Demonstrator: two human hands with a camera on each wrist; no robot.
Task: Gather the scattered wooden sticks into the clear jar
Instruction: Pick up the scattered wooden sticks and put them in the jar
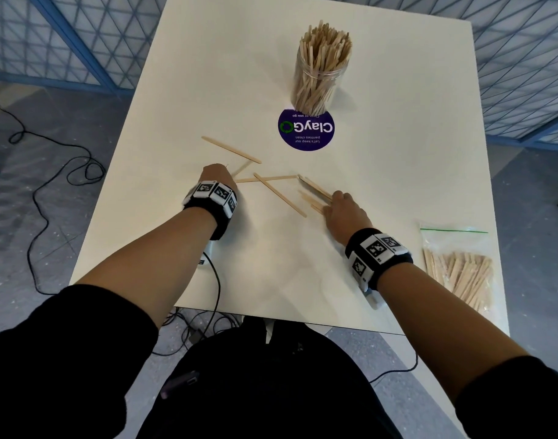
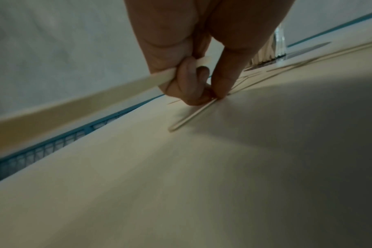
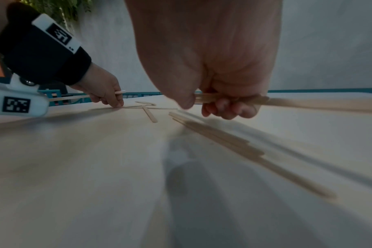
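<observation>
Scattered wooden sticks [image 1: 279, 193] lie crossed on the white bench [image 1: 208, 74] at mid-width, between the two hands. Clear jar [image 1: 318, 74] stands upright on the far half of the bench, packed with sticks, its base touching the far rim of a round purple sticker [image 1: 306, 131]; open bench surface lies between sticker and loose sticks. Left hand [image 1: 217, 177]: fingers [image 2: 189, 82] curled round one stick [image 2: 74, 107] held off the surface, while thumb and a fingertip pinch the end of a second stick [image 2: 191, 115] lying flat. Right hand [image 1: 344, 210]: fingers [image 3: 231, 107] curled, clamped on a bundle of sticks [image 3: 308, 102]; more sticks [image 3: 234, 147] lie side by side on the bench just under it. A clear zip bag of sticks [image 1: 458, 274] sits at the right edge of the bench, near the front corner, well apart from the jar. Bare surface near the front edge between the forearms. Cables [image 1: 49, 160] trail on the floor left of the bench.
</observation>
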